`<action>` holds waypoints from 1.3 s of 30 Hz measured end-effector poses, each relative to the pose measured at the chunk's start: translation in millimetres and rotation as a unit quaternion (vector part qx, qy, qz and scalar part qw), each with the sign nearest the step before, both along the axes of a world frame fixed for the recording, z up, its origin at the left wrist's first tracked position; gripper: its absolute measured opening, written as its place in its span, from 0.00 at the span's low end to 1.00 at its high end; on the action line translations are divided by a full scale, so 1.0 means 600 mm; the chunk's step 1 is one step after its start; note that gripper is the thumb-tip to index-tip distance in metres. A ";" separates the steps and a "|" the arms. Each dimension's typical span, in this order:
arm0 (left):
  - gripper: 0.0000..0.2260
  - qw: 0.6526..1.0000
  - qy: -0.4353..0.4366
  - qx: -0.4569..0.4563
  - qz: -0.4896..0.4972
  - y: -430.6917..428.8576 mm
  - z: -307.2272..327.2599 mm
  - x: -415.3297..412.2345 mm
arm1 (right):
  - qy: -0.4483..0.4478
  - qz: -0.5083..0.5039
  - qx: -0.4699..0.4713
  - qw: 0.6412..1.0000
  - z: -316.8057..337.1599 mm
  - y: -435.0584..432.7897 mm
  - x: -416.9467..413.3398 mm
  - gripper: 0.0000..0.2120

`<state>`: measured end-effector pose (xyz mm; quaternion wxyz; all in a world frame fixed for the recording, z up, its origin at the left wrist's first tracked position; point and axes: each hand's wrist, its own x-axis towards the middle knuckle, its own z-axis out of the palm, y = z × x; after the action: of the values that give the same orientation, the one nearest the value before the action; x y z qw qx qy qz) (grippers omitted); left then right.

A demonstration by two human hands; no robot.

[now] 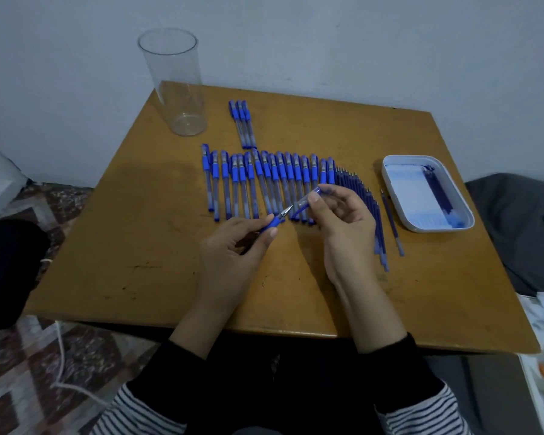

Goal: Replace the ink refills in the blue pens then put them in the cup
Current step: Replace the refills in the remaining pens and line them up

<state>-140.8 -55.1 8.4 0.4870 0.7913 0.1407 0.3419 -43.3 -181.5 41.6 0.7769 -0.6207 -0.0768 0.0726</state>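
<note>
My left hand (pixel 233 246) grips a blue pen (pixel 275 221) by its blue grip, tip pointing up and right. My right hand (pixel 343 218) pinches the pen's clear cap (pixel 308 199), just off the tip. Behind my hands a long row of capped blue pens (pixel 258 183) lies on the wooden table (pixel 139 246). Three more pens (pixel 244 124) lie apart, further back. A fan of blue ink refills (pixel 368 202) lies to the right of the row, partly hidden by my right hand. One loose refill (pixel 391 221) lies beside the tray. The tall clear cup (pixel 176 86) stands empty at the back left.
A white tray (pixel 462 199) with blue ink stains sits at the table's right side. The wall is close behind the table. A patterned carpet and a white cord (pixel 63 368) lie on the floor to the left. Grey fabric (pixel 522 221) lies to the right.
</note>
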 end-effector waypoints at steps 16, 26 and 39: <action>0.12 0.998 -0.018 -0.054 -0.013 0.003 -0.001 0.001 | -0.071 0.100 0.057 0.991 -0.026 0.029 -0.010 0.05; 0.10 0.996 -0.044 -0.079 -0.003 0.003 0.010 -0.003 | -0.107 0.147 0.098 0.978 -0.025 0.042 -0.001 0.08; 0.12 0.996 -0.036 -0.080 0.023 0.027 0.011 0.009 | -0.087 0.191 -0.023 0.977 0.025 0.090 0.043 0.05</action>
<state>-135.6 -38.8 15.2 0.5457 0.7333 0.1678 0.3692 -17.4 -127.8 56.5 0.7244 -0.6165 -0.2593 0.1671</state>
